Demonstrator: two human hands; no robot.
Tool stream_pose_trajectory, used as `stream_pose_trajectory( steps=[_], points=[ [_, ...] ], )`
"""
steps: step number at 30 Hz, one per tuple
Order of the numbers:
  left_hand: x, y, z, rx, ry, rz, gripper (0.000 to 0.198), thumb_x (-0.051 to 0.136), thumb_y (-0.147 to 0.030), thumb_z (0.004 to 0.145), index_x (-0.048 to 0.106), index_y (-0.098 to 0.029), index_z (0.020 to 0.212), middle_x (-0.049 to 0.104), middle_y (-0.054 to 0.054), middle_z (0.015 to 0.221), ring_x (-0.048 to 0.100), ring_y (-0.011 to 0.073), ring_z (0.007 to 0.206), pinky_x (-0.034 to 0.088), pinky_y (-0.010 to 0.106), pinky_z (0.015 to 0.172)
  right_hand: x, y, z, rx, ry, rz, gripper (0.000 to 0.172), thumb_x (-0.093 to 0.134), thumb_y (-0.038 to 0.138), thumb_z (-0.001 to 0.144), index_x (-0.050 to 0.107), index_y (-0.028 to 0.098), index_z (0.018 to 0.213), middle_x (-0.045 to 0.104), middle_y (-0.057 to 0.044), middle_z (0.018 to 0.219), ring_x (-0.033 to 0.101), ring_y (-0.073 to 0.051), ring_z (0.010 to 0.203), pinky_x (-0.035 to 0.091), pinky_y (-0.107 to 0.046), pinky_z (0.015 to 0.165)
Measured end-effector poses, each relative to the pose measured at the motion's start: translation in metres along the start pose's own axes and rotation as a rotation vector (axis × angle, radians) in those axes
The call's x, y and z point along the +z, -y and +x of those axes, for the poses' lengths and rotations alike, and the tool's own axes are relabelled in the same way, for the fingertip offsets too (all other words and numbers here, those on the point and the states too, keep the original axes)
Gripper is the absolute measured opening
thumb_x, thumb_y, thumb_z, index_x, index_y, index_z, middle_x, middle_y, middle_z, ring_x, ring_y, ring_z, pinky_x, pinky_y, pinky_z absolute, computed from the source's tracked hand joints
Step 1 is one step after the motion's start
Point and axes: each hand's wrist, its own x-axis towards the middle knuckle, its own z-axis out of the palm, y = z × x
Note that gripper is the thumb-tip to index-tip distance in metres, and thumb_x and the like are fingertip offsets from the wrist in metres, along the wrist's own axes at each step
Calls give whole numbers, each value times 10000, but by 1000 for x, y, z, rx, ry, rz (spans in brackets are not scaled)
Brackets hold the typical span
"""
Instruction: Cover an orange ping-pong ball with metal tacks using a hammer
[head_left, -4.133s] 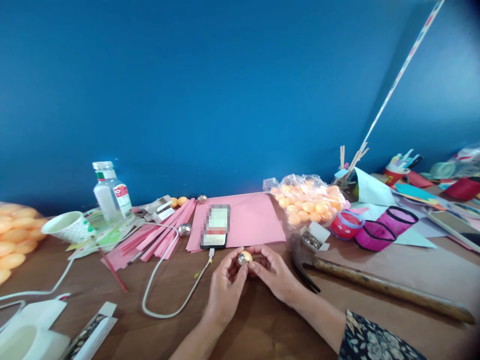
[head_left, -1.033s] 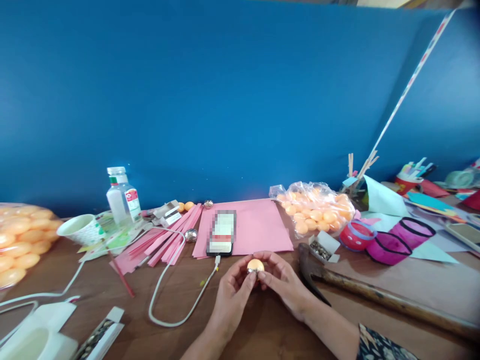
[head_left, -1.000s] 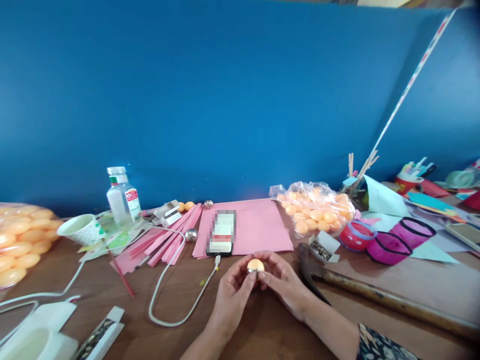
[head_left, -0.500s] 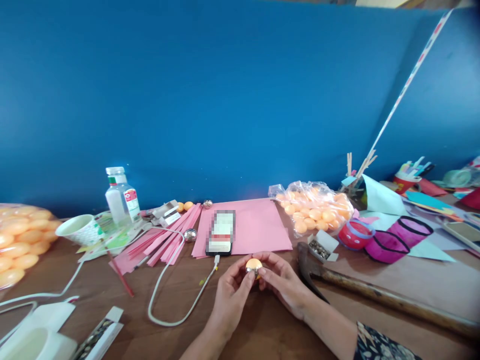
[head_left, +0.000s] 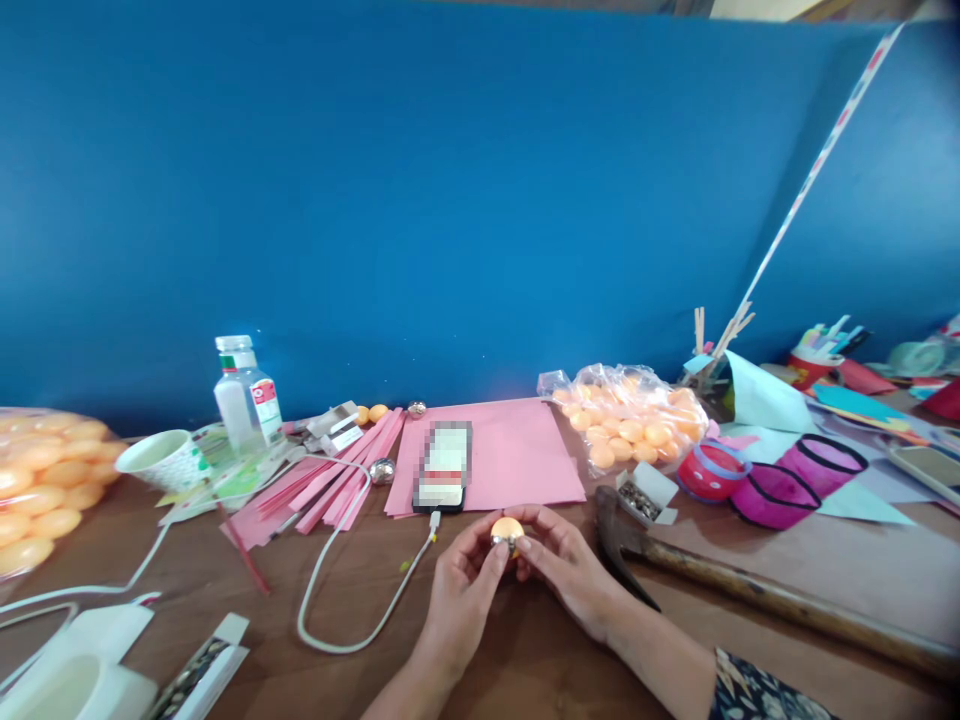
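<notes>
An orange ping-pong ball [head_left: 507, 527] with shiny silver pieces, probably thumbtacks, on its near side is held between both hands above the table. My left hand [head_left: 463, 585] wraps its fingers behind the ball, thumb pressed on the silver part. My right hand [head_left: 566, 570] grips it from the other side, thumb also at the silver pieces. The far side of the ball is hidden by my fingers. Just beyond lies a phone [head_left: 442, 470] on pink paper [head_left: 517, 450]. To the right is an open small box of thumbtacks [head_left: 637, 500].
A hammer [head_left: 697, 560] lies right of my hands. A white cable [head_left: 304, 610] loops at left. Bags of orange balls [head_left: 622, 425] stand right and far left. Silver-covered ball [head_left: 382, 471], pink strips [head_left: 330, 480], bottle [head_left: 247, 400], paper cup [head_left: 161, 460] and purple cups [head_left: 772, 495] surround the area.
The view shifts very slightly. Both hands keep the same hold on the ball, and nothing else visibly moves.
</notes>
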Motion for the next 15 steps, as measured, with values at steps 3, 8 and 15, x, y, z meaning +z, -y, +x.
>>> stream_pose_trajectory(
  steps=[3, 8, 15],
  points=[
    [0, 0, 0, 9, -6, 1, 360, 602, -304, 755, 609, -163, 1086, 648, 118, 1075, 605, 243, 946, 475, 374, 843, 1, 0, 0, 16, -5, 12, 254, 597, 289, 806, 551, 192, 1036, 593, -41, 927, 530, -89, 704, 456, -219, 629],
    [1, 0, 0, -7, -13, 14, 349, 595, -310, 761, 609, -163, 1077, 659, 106, 1034, 609, 227, 913, 481, 360, 826, 2, 1, -1, 23, -18, 12, 251, 590, 294, 811, 555, 187, 1036, 600, -37, 907, 528, -72, 661, 449, -204, 614],
    [3, -3, 0, -33, -14, -8, 356, 600, -324, 754, 613, -158, 1069, 667, 98, 1001, 617, 218, 871, 494, 360, 801, 3, 2, -1, 28, -34, -6, 280, 617, 314, 784, 562, 178, 1023, 601, -43, 898, 536, -94, 671, 463, -219, 604]
  ],
)
